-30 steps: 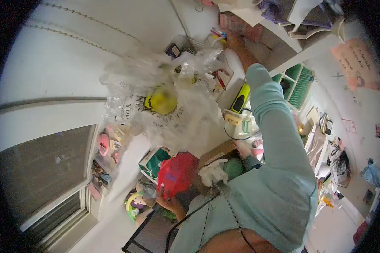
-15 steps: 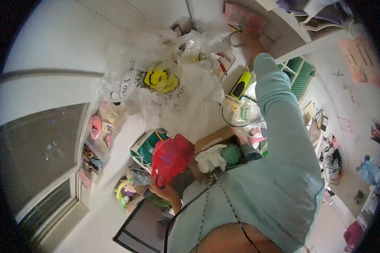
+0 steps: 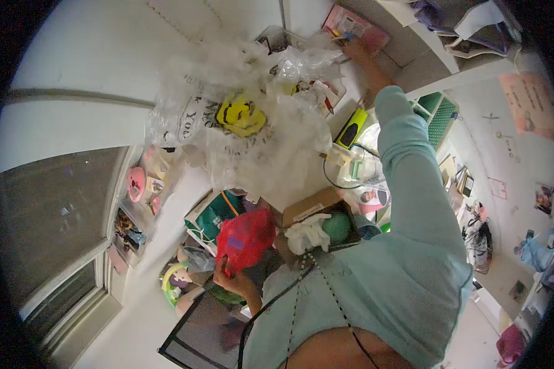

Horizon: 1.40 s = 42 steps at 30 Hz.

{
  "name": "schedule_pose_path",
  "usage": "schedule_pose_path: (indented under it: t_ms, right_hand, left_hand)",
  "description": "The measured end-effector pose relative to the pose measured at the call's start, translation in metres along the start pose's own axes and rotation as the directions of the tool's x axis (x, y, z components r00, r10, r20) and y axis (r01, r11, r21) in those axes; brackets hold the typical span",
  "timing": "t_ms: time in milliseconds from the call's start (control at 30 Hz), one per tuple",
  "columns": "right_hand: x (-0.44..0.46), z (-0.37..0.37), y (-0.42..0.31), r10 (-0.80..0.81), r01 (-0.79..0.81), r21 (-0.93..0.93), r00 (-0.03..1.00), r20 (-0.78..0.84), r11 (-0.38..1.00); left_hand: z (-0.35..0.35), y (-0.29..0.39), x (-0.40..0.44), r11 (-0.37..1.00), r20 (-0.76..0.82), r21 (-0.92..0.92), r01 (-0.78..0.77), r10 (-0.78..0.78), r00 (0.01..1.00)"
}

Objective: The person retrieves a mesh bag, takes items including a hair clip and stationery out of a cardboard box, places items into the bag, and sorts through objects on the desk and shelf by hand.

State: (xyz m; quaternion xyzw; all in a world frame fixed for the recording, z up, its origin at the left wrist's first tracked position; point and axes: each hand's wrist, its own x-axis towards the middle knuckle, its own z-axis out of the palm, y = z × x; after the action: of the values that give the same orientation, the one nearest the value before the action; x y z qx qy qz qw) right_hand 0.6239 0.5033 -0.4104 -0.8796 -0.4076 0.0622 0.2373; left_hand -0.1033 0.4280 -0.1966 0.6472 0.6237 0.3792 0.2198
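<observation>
Down in the lower middle, left hand [image 3: 232, 282] grasped a red bag [image 3: 247, 238]; at upper centre, right hand [image 3: 357, 49] neared pink box [image 3: 356, 26], grip indiscernible.

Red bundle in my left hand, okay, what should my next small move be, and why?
Perhaps close the right hand on the small coloured items by the pink box: it is right at them, though any grip is unclear, and the left hand is busy holding the red bundle.
</observation>
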Motion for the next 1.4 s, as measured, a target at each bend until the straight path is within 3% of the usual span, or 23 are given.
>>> schedule_pose_path:
  t_ms: [67, 167, 267, 367, 567, 667, 700, 767, 867, 1067, 1167, 1233, 1300, 1400]
  right_hand:
    - [0.015, 0.016, -0.018, -0.033, -0.017, 0.283, 0.985, 0.170, 0.959]
    - [0.010, 0.026, -0.049, 0.056, -0.086, 0.212, 0.988, 0.142, 0.974]
    - [-0.014, 0.021, -0.089, 0.171, -0.184, 0.144, 0.980, 0.098, 0.972]
    - [-0.054, -0.037, -0.145, 0.364, -0.367, 0.084, 0.930, 0.047, 0.926]
    - [-0.061, -0.058, -0.140, 0.058, -0.049, -0.189, 0.997, 0.042, 0.981]
    - [-0.054, -0.040, -0.112, 0.067, -0.060, -0.297, 0.998, 0.013, 0.953]
    - [-0.055, -0.041, -0.103, 0.069, -0.057, -0.301, 0.997, 0.030, 0.952]
    - [-0.056, -0.051, -0.095, 0.075, -0.051, -0.273, 0.994, 0.079, 0.961]
    - [-0.051, -0.071, -0.087, 0.117, -0.090, -0.144, 0.975, 0.190, 0.985]
    - [-0.101, -0.105, -0.095, 0.349, -0.419, 0.161, 0.875, 0.335, 0.894]
    - [-0.145, -0.118, -0.121, 0.494, -0.531, 0.126, 0.837, 0.236, 0.838]
    - [-0.155, -0.120, -0.155, 0.555, -0.553, -0.048, 0.827, 0.088, 0.832]
    - [-0.149, -0.101, -0.140, 0.680, -0.675, -0.116, 0.733, 0.008, 0.729]
    - [-0.157, -0.086, -0.129, 0.652, -0.649, 0.056, 0.756, -0.065, 0.759]
  left_hand:
    - [0.000, 0.006, 0.002, 1.000, 0.012, -0.010, -0.030, 0.030, 0.999]
    - [-0.001, -0.005, 0.003, 0.994, 0.029, -0.109, -0.002, 0.005, 1.000]
    - [-0.001, 0.030, 0.006, 0.995, -0.016, 0.079, 0.055, -0.054, 0.998]
    - [-0.005, 0.010, 0.005, 0.989, 0.017, 0.107, -0.107, 0.106, 0.994]
    - [0.000, 0.029, 0.006, 0.997, 0.013, -0.027, -0.072, 0.073, 0.997]
    - [0.007, 0.025, 0.006, 0.975, -0.042, -0.134, -0.175, 0.171, 0.984]
    - [0.006, 0.025, 0.006, 0.980, -0.004, -0.135, -0.145, 0.146, 0.989]
    - [-0.001, 0.033, 0.009, 0.989, 0.067, -0.124, -0.078, 0.087, 0.994]
    - [-0.003, 0.031, 0.005, 0.997, 0.026, -0.040, -0.062, 0.063, 0.998]
    - [-0.004, 0.012, 0.000, 0.999, -0.047, 0.020, -0.046, 0.047, 0.998]
    - [-0.001, 0.013, 0.003, 0.996, -0.044, -0.081, -0.040, 0.036, 0.998]
    - [-0.001, 0.011, 0.007, 0.993, -0.034, -0.112, -0.025, 0.022, 0.999]
    - [-0.001, 0.005, 0.010, 0.996, -0.012, -0.087, -0.002, 0.001, 1.000]
    - [0.001, 0.013, 0.012, 0.990, -0.061, -0.139, -0.004, -0.005, 0.998]
